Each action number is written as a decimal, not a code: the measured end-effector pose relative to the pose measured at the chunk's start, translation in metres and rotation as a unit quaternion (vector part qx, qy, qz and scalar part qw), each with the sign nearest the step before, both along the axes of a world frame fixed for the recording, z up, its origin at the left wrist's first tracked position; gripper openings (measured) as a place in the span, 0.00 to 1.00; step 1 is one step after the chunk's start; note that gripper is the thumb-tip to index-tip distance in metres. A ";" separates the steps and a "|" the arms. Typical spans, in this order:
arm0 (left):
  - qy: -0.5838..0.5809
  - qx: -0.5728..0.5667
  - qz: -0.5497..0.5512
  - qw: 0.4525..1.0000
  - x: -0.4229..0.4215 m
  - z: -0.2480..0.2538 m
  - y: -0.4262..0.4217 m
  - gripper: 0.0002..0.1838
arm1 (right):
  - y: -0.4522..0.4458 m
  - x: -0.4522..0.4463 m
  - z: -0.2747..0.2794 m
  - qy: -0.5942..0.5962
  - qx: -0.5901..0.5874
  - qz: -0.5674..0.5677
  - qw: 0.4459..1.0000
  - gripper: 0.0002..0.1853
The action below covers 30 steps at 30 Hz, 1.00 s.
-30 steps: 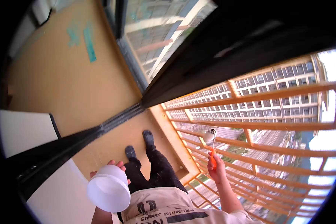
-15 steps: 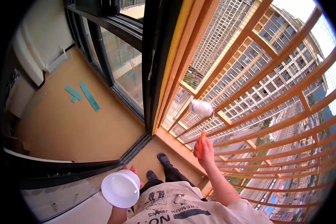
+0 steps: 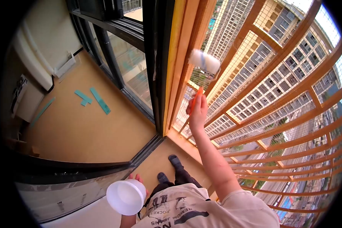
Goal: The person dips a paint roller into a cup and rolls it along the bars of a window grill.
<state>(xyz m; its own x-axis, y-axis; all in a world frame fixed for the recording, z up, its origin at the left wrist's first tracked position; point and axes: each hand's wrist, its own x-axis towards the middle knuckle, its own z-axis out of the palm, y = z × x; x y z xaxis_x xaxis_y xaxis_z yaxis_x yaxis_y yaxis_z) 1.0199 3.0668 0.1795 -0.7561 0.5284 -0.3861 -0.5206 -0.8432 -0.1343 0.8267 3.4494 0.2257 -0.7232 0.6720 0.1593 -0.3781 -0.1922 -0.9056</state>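
Observation:
A paint roller (image 3: 204, 60) with a white sleeve and an orange handle is in my right hand (image 3: 198, 112), whose fingers wrap round the handle. The roller sleeve is raised at the brown window bars, close to the upright at the frame's edge; whether it touches cannot be made out. In my left hand (image 3: 138, 178) is a white plastic tub (image 3: 126, 197), held low by my waist and tilted toward me. Its inside looks white. Most of that hand is hidden behind the tub, with only the fingertips showing past its rim.
Brown bars (image 3: 269, 91) with wire mesh run along the right, with tall buildings beyond. A black sliding door frame (image 3: 159, 76) stands at centre. Teal strips (image 3: 100, 101) lie on the tan floor (image 3: 83, 140) at left. My feet (image 3: 174, 161) are beside the sill.
My right hand has moved up and slightly left with the roller, from lower bars toward the upright by the frame. My left hand still holds the tub low. The view has shifted slightly.

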 end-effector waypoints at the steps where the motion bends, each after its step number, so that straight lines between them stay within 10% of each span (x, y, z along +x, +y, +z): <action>1: -0.002 -0.002 0.003 1.000 0.003 -0.005 -0.004 0.35 | 0.000 0.002 -0.027 -0.017 -0.003 0.000 1.000 0.17; 12: 0.098 -0.176 -0.012 0.979 0.011 -0.020 -0.016 0.37 | 0.018 0.073 -0.203 -0.191 0.017 -0.043 0.980 0.15; 14: 0.035 -0.106 0.010 0.994 0.005 -0.010 -0.006 0.37 | 0.041 0.108 -0.182 -0.284 0.335 -0.123 0.890 0.15; 22: -0.052 -0.003 -0.005 0.999 -0.019 0.003 0.020 0.33 | 0.103 0.168 0.053 -0.324 0.499 -0.033 0.803 0.13; 30: 0.047 -0.012 -0.045 0.998 -0.031 0.009 0.042 0.37 | 0.087 0.085 0.065 -0.316 0.534 -0.010 0.784 0.11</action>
<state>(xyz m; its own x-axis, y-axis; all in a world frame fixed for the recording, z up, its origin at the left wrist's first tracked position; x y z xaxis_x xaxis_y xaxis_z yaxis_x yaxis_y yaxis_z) 0.9892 3.1091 0.1887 -0.7397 0.5866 -0.3299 -0.6032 -0.7952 -0.0614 0.9115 3.5363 0.2908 -0.8750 0.4124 0.2534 0.2181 0.8034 -0.5541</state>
